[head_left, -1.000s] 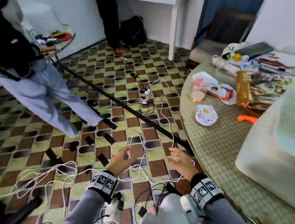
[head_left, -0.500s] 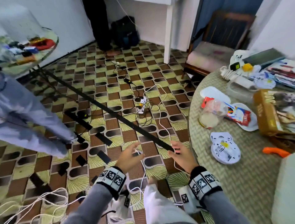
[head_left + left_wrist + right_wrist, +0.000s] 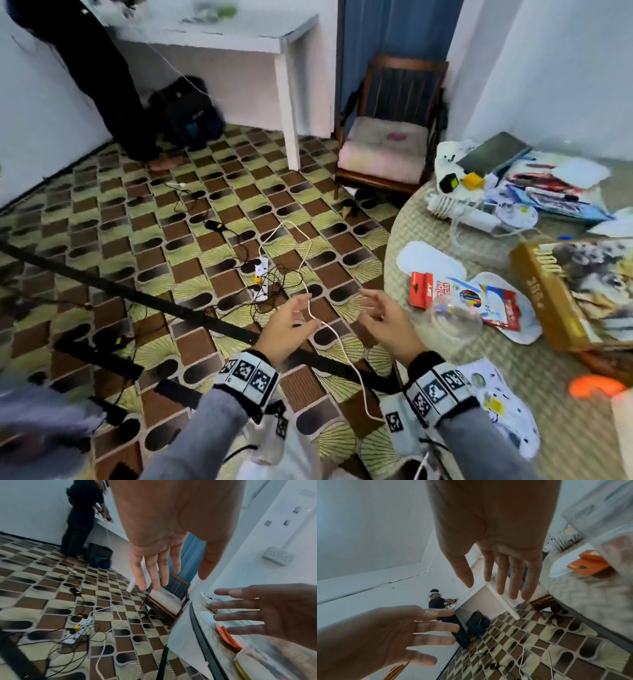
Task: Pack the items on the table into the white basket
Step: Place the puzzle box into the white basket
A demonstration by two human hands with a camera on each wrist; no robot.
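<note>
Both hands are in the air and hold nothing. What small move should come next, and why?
Probably reach the right hand rightward to the clear plastic container at the round table's near edge. Both it and the left hand hover open above the floor, and that container lies nearest the right hand. The white basket is not in view.

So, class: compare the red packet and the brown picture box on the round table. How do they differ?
The red packet is thin and flat and lies on white paper; the brown picture box is thick, larger, and sits straight on the table. The packet lies nearer the table's edge, the box further in. Both lie flat, untouched by either hand.
</note>
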